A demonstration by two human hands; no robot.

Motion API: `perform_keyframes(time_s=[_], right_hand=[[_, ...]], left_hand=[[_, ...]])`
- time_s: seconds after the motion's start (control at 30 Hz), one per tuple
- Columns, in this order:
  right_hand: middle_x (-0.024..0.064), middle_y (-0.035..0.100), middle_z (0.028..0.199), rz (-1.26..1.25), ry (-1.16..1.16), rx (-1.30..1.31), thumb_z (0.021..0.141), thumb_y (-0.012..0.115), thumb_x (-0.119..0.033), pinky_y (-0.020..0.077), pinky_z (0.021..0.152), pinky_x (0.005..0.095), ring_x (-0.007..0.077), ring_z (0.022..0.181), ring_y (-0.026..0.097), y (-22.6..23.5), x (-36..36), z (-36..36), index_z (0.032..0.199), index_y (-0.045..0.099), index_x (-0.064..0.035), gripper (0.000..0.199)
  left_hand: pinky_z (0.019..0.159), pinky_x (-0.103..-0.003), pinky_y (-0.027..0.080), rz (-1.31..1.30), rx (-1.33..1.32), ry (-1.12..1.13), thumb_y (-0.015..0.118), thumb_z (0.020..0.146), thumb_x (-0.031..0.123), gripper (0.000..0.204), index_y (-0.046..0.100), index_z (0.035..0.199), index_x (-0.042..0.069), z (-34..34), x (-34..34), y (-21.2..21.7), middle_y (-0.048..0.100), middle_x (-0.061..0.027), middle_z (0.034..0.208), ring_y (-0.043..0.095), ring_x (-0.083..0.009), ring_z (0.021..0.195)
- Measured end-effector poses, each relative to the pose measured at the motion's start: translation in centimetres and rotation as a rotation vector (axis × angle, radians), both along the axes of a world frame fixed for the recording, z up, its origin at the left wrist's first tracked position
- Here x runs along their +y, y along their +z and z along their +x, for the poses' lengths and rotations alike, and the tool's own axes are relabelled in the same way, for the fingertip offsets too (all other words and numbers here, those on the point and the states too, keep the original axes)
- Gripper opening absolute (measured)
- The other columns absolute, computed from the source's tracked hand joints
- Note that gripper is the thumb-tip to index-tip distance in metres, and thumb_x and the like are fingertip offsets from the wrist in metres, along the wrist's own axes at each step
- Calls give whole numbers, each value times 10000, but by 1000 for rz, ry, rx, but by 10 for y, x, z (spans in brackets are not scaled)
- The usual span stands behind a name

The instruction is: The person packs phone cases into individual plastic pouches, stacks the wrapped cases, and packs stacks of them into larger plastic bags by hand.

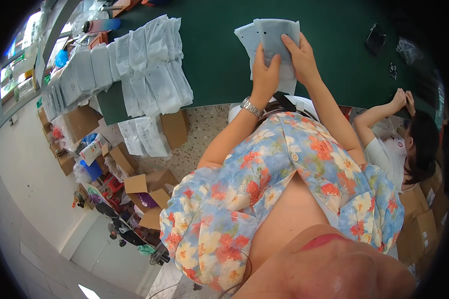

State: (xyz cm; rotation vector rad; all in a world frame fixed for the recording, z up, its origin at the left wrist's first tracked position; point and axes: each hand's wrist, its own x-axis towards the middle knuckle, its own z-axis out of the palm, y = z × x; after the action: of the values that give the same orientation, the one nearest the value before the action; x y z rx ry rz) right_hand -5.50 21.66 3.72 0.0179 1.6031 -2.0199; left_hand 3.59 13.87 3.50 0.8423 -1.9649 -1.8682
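Note:
A small stack of frosted white plastic bags (275,36) is raised over the green table, its upper edges fanned a little to the left. Small dark holes show near the top of the bags. My left hand (266,74) grips the lower left part, thumb in front; a metal watch (252,106) sits on that wrist. My right hand (302,59) closes on the right edge, its thumb lying across the front face. Further left on the table, several piles of similar plastic bags (157,87) lie in overlapping rows.
The green table (214,55) stretches ahead. A blue-and-pink bottle (102,25) lies at the far left. Black items (375,39) and a clear plastic bag (409,51) lie at the right. Another person (394,144) sits right of me, hands on the table edge. Cardboard boxes (147,192) stand left.

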Motion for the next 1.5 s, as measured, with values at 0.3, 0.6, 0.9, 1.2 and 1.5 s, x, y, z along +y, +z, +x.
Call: perform_keyframes(time_s=[0.3, 0.6, 0.9, 1.2, 1.5], right_hand=[[200, 606, 1153, 994, 163, 1001, 862, 637, -463, 496, 831, 356, 283, 957, 619, -100, -40, -17, 1271, 528, -21, 612], [113, 530, 1248, -15, 300, -265, 927, 542, -417, 465, 936, 372, 214, 1098, 545, -77, -34, -11, 1380, 366, -70, 597], [127, 554, 1284, 372, 138, -38, 889, 601, -376, 440, 987, 367, 222, 1159, 540, -118, -16, -67, 1415, 405, -66, 642], [274, 453, 1392, 631, 194, -23, 724, 545, -714, 282, 1111, 454, 404, 1331, 380, -99, 13, -67, 1473, 321, -40, 1032], [195, 692, 1002, 415, 360, 710, 877, 462, -693, 498, 846, 387, 305, 927, 669, 92, 155, -219, 1033, 660, 57, 791]], left_hand=[[924, -342, 429, -458, -352, 58, 659, 837, 139, 574, 430, 1332, -36, 8, -41, -71, 520, -171, 1294, 517, -217, 1126], [1064, -376, 354, 651, -72, -167, 558, 917, 325, 803, 72, 1527, 133, -24, -65, -66, 337, -149, 1480, 399, -273, 1306], [1036, -389, 422, 790, -99, -253, 547, 954, 332, 517, 392, 1389, 99, -87, -51, -104, 512, -86, 1348, 523, -242, 1214], [1041, -418, 410, 907, -209, -395, 528, 958, 316, 520, 348, 1418, 154, -87, -25, -81, 457, -93, 1396, 488, -247, 1250], [1011, -390, 409, -82, -161, -42, 631, 900, 216, 714, 252, 1495, 108, -90, -49, -35, 404, -145, 1432, 455, -290, 1274]])
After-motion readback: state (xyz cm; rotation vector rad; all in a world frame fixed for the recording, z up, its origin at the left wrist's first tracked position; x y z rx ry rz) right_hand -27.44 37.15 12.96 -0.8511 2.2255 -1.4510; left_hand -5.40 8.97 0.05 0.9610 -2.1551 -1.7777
